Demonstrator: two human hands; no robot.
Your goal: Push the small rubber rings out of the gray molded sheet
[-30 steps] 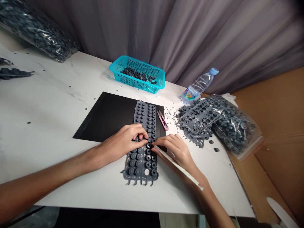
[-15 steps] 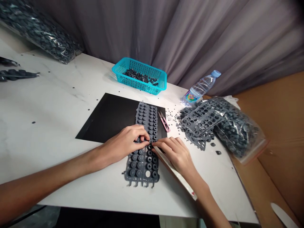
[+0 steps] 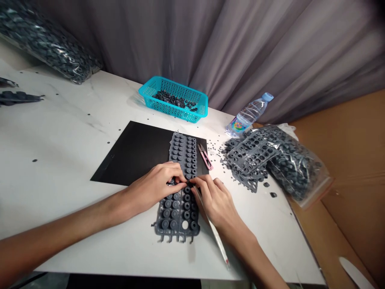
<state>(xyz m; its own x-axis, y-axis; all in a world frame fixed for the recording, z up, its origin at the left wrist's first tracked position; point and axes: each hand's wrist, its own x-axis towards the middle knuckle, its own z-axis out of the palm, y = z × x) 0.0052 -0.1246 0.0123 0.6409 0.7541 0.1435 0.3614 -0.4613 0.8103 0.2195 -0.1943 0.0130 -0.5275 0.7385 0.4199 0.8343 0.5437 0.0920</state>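
A long dark grey moulded rubber sheet (image 3: 180, 216), covered in rows of round ring-shaped parts, lies lengthwise before me. One place near its front end is an open hole with white showing through. My left hand (image 3: 164, 180) reaches across the sheet from the left, thumb and forefinger pinched at one of the parts in the middle. My right hand (image 3: 215, 196) is closed around a slim white tool (image 3: 218, 239) with a red mark at its near end. Its far end is hidden by the fingers, which meet the left fingertips over the sheet.
Pink thread snips (image 3: 205, 157) lie on a black mat (image 3: 132, 152) beneath the sheet. Behind stands a turquoise basket (image 3: 174, 114) of small dark parts. To the right are a water bottle (image 3: 249, 116), punched rubber sheets (image 3: 246, 160) and a filled plastic bag (image 3: 300, 172).
The white tool has turned in my right hand, its near end swinging left and towards me. Both hands stay at the same part of the sheet. The whole view has shifted slightly.
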